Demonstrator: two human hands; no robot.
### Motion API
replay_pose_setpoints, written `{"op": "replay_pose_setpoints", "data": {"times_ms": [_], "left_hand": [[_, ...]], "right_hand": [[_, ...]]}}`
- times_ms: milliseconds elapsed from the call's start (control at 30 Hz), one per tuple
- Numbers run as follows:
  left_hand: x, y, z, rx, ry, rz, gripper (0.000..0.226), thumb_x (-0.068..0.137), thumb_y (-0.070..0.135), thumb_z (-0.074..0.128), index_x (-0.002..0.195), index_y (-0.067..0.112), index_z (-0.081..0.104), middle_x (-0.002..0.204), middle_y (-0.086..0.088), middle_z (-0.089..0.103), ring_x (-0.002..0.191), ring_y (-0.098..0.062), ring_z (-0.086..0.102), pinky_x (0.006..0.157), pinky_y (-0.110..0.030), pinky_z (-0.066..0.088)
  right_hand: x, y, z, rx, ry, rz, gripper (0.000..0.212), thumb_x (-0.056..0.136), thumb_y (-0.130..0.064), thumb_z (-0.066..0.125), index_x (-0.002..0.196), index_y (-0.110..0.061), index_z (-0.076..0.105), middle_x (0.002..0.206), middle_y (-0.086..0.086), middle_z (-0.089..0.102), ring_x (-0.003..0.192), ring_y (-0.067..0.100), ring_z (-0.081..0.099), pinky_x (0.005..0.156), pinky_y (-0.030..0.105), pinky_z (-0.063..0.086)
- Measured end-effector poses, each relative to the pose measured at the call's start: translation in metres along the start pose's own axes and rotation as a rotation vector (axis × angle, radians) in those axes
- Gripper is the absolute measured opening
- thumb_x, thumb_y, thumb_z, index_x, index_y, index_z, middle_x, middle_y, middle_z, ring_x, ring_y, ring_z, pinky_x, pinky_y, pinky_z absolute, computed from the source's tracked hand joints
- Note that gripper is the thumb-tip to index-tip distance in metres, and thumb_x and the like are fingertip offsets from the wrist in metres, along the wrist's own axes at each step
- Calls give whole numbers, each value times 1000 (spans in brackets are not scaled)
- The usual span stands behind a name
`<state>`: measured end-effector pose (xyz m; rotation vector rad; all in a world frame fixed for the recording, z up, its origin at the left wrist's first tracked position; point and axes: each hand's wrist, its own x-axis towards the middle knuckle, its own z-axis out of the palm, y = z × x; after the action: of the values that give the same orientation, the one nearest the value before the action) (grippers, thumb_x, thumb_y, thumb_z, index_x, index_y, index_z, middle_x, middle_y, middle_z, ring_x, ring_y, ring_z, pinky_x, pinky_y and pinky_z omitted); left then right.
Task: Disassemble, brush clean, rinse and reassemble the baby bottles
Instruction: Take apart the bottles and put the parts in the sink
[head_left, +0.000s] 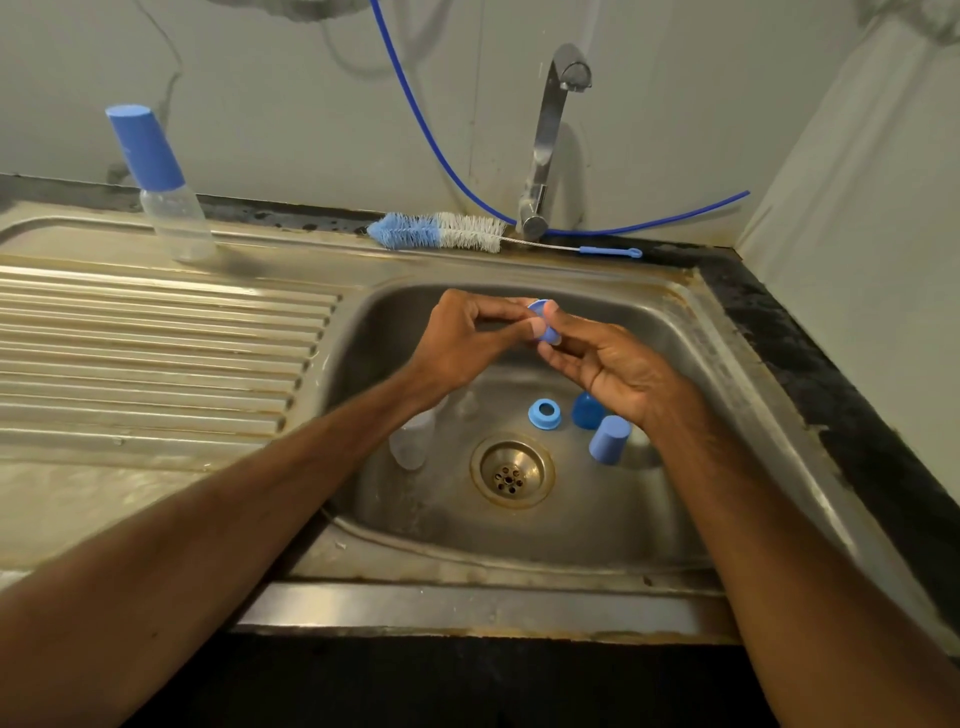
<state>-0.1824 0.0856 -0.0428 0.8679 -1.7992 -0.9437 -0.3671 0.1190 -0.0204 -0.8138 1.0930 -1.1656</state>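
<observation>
Disassembly, I judged: my left hand (467, 332) and right hand (613, 369) both pinched the blue collar (545, 325) above the sink (571, 273); next called for reaching the brush (441, 231).

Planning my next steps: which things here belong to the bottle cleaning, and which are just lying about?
Job: blue part, pinched between left hand and right hand; blue ring, blue cap and clear bottle in the sink; capped bottle on the drainboard; brush; tap.
Lying about: blue hose along the wall.
</observation>
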Motion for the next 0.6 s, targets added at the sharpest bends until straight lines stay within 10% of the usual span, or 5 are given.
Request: {"op": "replay_pose_setpoints", "data": {"times_ms": [600], "left_hand": [[3,-17,1,371,371,-59,20,103,28,58,101,10,68,92,-1,73,81,-12,68,78,-35,58]], "right_hand": [[0,4,-2,-163,185,-10,42,77,-16,87,111,0,69,98,14,74,95,27,75,79,33,62]]}}
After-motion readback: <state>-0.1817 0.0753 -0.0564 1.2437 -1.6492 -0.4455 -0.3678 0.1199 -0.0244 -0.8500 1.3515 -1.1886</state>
